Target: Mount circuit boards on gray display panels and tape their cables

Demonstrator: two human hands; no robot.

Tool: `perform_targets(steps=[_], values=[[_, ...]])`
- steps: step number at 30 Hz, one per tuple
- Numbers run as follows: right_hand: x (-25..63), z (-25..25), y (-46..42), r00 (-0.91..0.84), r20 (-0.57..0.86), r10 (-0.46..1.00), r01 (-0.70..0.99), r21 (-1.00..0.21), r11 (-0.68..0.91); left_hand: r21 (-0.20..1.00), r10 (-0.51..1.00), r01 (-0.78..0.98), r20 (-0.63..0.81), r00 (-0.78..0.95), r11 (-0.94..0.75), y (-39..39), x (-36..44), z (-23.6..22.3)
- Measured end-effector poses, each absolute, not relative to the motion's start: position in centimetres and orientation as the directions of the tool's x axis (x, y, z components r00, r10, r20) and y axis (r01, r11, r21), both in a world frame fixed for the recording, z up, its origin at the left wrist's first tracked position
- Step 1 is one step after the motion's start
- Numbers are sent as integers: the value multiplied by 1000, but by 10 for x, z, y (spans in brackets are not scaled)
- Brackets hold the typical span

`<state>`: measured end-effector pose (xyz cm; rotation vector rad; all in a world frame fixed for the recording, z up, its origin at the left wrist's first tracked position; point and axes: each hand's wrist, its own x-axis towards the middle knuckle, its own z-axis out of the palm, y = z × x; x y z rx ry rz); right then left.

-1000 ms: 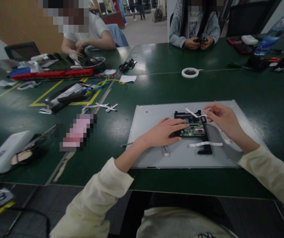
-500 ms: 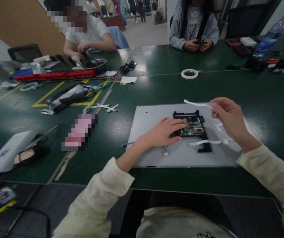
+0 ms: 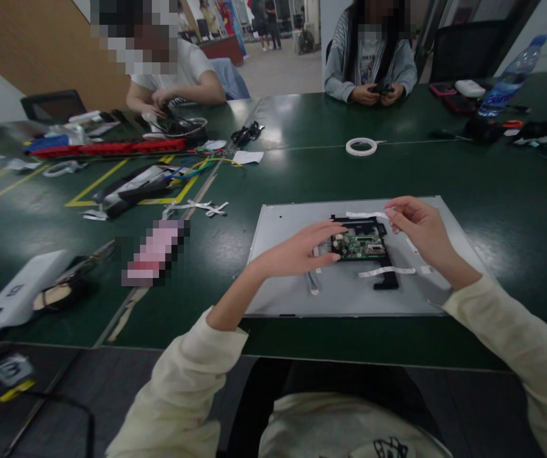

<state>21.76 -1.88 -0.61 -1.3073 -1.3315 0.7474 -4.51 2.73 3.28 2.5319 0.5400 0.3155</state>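
Note:
A flat grey panel (image 3: pixel 283 296) lies before me, with a black bracket (image 3: pixel 388 277) and a green circuit board (image 3: pixel 359 247) on top. My left hand (image 3: pixel 302 248) is open at the board's left side, fingers apart near its edge; whether they touch it I cannot tell. Between thumb and fingertips, my right hand (image 3: pixel 414 226) pinches one end of a white tape strip (image 3: pixel 364 215), whose free end points left over the bracket's far edge. Another white tape strip (image 3: pixel 388 271) crosses the bracket's lower arm. Short grey cables (image 3: pixel 312 283) lie left of the board.
A tape roll (image 3: pixel 361 147) lies beyond the panel. Leftward are a pixelated phone (image 3: pixel 156 252), crossed tape scraps (image 3: pixel 207 207) and a white device (image 3: pixel 20 289). A bottle (image 3: pixel 512 76) stands at the far right. Two people sit across the table (image 3: pixel 297 178), their hands on objects.
My right hand has moved left and lowered the tape strip toward the bracket's far edge. My left hand has drawn back leftward, uncovering more of the board.

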Motion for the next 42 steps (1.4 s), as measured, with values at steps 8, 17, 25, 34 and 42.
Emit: perform_targets(steps=[8,17,25,34,42], values=[[217,-9,-21,47,292,955,226,-935,274,667,656,442,95,748,-600,19,-76,64],[217,-7,-23,12,290,957,222,-934,280,538,632,473,151,761,-698,38,-10,84],[221,-4,-21,106,343,933,276,-912,304,630,310,315,-123,943,-710,82,48,72],[228,-7,-15,172,333,927,517,-832,203,702,471,393,-92,877,-594,116,45,61],[233,-19,-12,156,250,956,771,-635,40,733,662,453,-5,749,-507,119,65,22]])
